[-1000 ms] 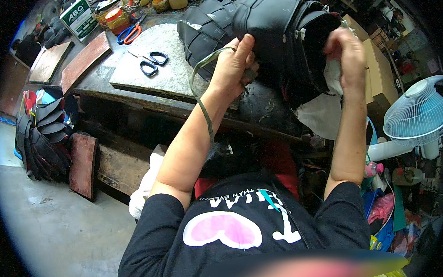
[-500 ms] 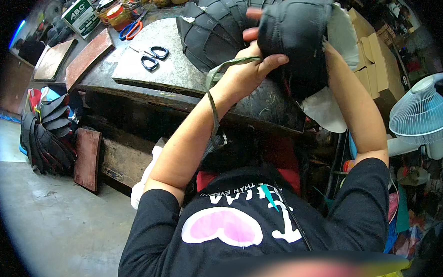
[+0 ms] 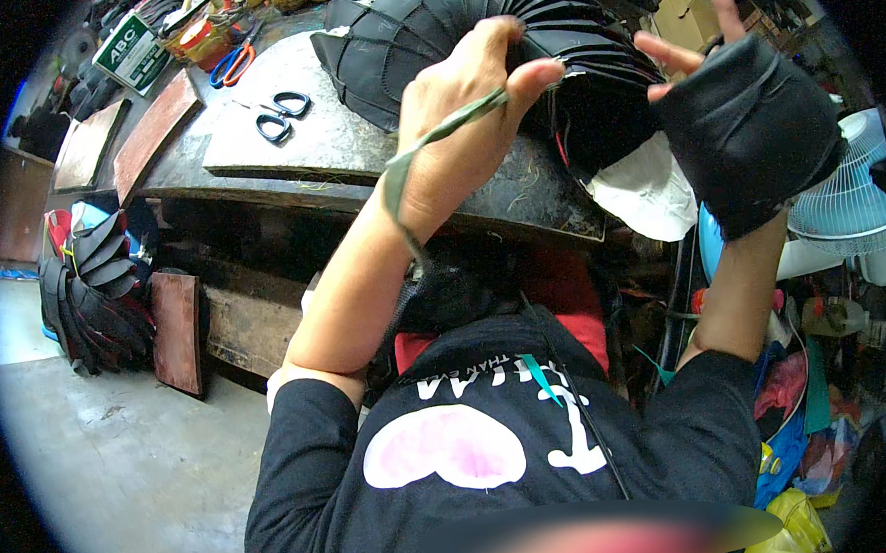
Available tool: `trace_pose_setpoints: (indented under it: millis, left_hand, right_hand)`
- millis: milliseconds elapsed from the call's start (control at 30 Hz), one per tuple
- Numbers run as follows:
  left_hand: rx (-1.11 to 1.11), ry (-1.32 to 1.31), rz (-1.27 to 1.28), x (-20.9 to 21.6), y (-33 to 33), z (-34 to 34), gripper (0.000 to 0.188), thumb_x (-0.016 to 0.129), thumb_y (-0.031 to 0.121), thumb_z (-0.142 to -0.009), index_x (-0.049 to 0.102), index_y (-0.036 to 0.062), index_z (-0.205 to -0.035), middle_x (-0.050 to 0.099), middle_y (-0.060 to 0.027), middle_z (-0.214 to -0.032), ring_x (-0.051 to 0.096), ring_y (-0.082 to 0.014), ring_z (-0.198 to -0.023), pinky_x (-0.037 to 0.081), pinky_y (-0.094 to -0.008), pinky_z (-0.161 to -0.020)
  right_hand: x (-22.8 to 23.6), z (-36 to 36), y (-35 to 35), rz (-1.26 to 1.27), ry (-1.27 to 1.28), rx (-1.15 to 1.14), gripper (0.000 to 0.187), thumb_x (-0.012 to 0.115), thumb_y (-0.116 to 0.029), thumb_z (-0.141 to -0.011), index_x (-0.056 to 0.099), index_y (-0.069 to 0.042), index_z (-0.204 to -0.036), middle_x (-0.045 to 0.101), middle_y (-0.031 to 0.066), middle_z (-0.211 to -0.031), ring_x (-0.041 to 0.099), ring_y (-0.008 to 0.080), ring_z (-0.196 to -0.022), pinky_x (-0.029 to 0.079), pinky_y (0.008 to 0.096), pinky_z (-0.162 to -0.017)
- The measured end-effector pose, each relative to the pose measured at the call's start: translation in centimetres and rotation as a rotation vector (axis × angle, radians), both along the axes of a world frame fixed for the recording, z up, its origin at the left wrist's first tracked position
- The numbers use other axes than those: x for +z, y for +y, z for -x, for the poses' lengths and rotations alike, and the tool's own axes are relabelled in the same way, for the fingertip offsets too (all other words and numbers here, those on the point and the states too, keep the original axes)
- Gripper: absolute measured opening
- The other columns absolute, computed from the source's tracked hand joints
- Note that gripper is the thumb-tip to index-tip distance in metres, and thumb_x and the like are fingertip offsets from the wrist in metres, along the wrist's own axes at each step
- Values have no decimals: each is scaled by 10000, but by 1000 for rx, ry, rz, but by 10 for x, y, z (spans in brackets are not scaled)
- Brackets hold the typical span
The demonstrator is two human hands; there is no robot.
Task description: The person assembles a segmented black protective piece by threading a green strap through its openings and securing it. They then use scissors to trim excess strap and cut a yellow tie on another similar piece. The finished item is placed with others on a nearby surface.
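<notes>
My right hand (image 3: 704, 58) is at the right, with a black stitched piece like a shoe upper (image 3: 756, 135) around its palm and wrist. Its fingers stick out beyond the upper's edge, spread apart; the rest of the hand is hidden. My left hand (image 3: 469, 110) hovers in front of a curved, nested row of black uppers (image 3: 401, 48), thumb apart from the fingers, with nothing visible between them. A twisted green strip (image 3: 446, 134) loops across this hand and wrist. White lining (image 3: 644, 191) hangs from the row's near right end, at the bench edge.
On the bench (image 3: 349, 196) lie dark-handled scissors (image 3: 282, 117), orange-and-blue scissors (image 3: 233, 65) and brown boards (image 3: 158, 131). A green-and-white tin (image 3: 131, 55) and jars stand behind. More black pieces (image 3: 98, 285) are bundled at left. A fan (image 3: 839, 191) stands at right.
My hands have drawn apart. My right hand has moved right and nearer with the upper, its fingers now showing past the edge. My left hand has shifted slightly left, away from the upper.
</notes>
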State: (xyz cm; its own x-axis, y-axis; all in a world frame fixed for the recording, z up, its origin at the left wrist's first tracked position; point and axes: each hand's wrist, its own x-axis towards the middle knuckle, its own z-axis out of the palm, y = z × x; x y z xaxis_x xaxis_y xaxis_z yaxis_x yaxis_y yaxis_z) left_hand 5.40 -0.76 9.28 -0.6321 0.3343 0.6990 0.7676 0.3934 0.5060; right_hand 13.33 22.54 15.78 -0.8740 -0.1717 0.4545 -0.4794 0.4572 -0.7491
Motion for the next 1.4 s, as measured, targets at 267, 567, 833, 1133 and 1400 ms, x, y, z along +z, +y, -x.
trace_pose_setpoints:
  millis: [267,567,833,1133,1400]
  left_hand:
    - [-485,-163,324,-10,36,-11,399,537,411,-943,665,33,-939,638,-209,-801,629,-412,-783,495,-431,-654]
    - [-617,-1,310,-36,66,25,840,589,749,-694,519,96,-1218,663,-157,-986,652,-361,-914,524,-407,-773]
    - [-200,201,756,-46,73,25,439,674,515,-764,712,88,-670,673,-114,-667,690,-294,-670,543,-386,-616]
    - [-343,-107,442,-30,66,1,711,624,525,-805,451,172,-1397,656,-181,-729,657,-377,-715,526,-468,-659]
    - [-117,-129,328,-38,95,-11,300,575,257,-866,439,79,-1064,654,-182,-730,664,-390,-688,521,-487,-571]
  right_hand:
    - [-126,-8,2,-358,-102,-402,650,592,-306,-914,324,-87,-1464,701,54,-893,631,172,-715,496,366,-846]
    - [-149,-16,35,427,-102,-503,525,560,-301,-934,405,-73,-1380,670,61,-978,613,175,-817,482,358,-877]
    - [-146,13,49,643,-84,-502,429,532,-296,-951,477,-61,-1306,642,68,-1053,596,179,-908,469,350,-906]
    - [-162,41,29,734,-72,-450,355,501,-291,-971,558,-47,-1222,610,75,-1137,578,182,-1011,454,341,-938]
    - [-155,39,7,74,-63,-658,324,468,-264,-967,597,-37,-1158,637,142,-1149,607,270,-1056,467,389,-922]
